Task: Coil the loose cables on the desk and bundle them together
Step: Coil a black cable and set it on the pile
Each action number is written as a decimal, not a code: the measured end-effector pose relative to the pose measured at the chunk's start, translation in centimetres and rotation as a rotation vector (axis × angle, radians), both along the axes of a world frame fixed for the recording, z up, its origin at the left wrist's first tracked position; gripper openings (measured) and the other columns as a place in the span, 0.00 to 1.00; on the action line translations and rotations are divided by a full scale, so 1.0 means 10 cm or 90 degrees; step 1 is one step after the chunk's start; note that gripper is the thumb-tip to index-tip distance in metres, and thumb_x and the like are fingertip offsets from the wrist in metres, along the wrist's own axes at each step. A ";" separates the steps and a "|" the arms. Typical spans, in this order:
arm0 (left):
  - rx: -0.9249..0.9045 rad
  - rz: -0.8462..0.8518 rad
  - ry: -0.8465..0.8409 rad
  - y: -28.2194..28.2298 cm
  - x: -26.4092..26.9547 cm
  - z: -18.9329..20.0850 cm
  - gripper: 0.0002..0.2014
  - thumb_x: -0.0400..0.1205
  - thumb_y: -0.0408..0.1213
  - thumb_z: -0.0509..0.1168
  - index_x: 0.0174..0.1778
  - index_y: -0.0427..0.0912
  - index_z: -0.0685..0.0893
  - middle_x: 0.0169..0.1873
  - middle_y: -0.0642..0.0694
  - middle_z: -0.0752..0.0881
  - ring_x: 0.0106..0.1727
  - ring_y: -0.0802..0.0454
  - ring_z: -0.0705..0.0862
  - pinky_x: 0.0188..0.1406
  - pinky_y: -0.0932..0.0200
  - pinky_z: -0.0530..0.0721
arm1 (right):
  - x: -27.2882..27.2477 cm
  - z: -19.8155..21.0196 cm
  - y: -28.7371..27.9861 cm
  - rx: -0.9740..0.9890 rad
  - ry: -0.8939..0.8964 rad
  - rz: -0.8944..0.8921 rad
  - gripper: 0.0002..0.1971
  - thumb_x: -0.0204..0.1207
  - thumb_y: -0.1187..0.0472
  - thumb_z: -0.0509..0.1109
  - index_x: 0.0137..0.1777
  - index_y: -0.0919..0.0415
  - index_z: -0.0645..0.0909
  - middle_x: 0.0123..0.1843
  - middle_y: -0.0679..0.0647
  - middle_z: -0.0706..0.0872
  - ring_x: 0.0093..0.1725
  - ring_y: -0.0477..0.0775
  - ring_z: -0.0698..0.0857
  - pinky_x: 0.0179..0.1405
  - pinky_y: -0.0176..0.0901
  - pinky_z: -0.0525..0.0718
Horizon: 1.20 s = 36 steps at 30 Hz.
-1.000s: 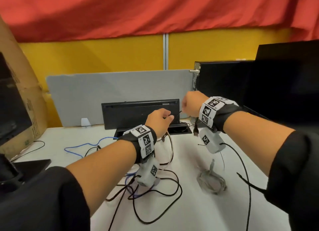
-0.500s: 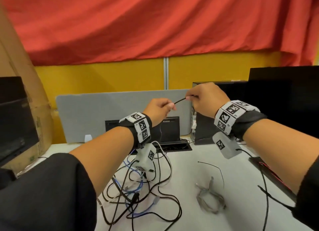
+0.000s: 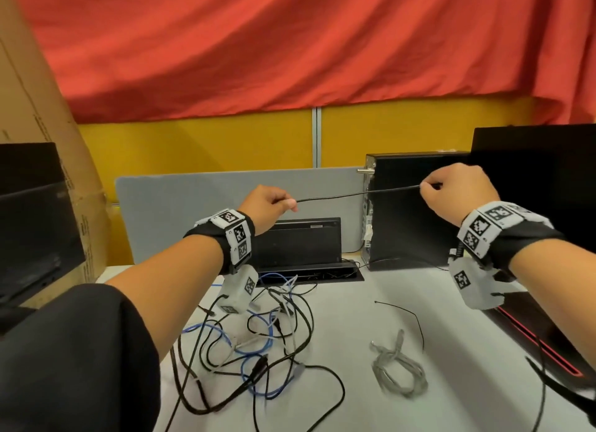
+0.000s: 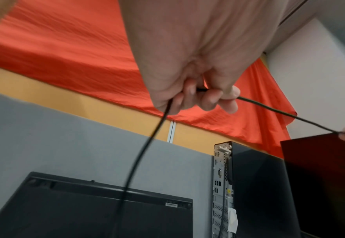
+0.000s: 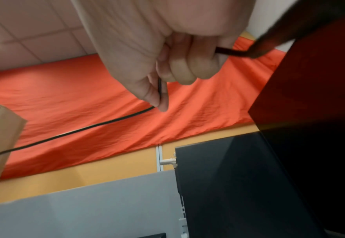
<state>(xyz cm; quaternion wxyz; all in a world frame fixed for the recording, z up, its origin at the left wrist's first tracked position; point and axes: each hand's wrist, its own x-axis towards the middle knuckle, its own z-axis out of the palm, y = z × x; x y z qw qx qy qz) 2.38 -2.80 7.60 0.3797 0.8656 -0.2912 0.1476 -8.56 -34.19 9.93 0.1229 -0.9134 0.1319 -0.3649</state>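
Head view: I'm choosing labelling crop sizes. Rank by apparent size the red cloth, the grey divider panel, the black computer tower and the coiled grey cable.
1. Red cloth backdrop
2. Grey divider panel
3. Black upright computer tower, partly hidden by the right hand and a monitor
4. Small coiled grey cable, though nearest the camera

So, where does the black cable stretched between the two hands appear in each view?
Head: black cable taut across centre, left hand to right hand.
Left wrist: running right from the fingers.
Right wrist: running left from the fingers.
Shared landmark: red curtain.
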 end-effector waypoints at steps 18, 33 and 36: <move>-0.079 -0.036 -0.022 -0.18 -0.25 -0.03 0.10 0.84 0.43 0.66 0.42 0.45 0.90 0.18 0.56 0.71 0.18 0.63 0.68 0.20 0.73 0.66 | 0.10 -0.33 1.01 0.034 0.132 0.281 0.18 0.84 0.59 0.60 0.70 0.59 0.80 0.66 0.57 0.86 0.64 0.58 0.84 0.65 0.53 0.83; -0.021 -0.084 0.050 0.00 -0.39 -0.14 0.13 0.84 0.42 0.65 0.34 0.50 0.88 0.41 0.25 0.84 0.39 0.46 0.76 0.44 0.57 0.73 | 0.13 -0.35 0.94 0.022 -0.030 0.309 0.10 0.79 0.51 0.71 0.52 0.52 0.92 0.42 0.43 0.91 0.42 0.40 0.86 0.46 0.39 0.87; -0.009 -0.067 0.077 0.01 -0.35 -0.20 0.13 0.84 0.43 0.65 0.34 0.51 0.88 0.45 0.23 0.84 0.41 0.41 0.77 0.48 0.52 0.76 | 0.12 -0.39 0.83 0.005 -0.020 0.287 0.10 0.78 0.51 0.69 0.50 0.51 0.92 0.39 0.41 0.90 0.39 0.39 0.87 0.43 0.40 0.88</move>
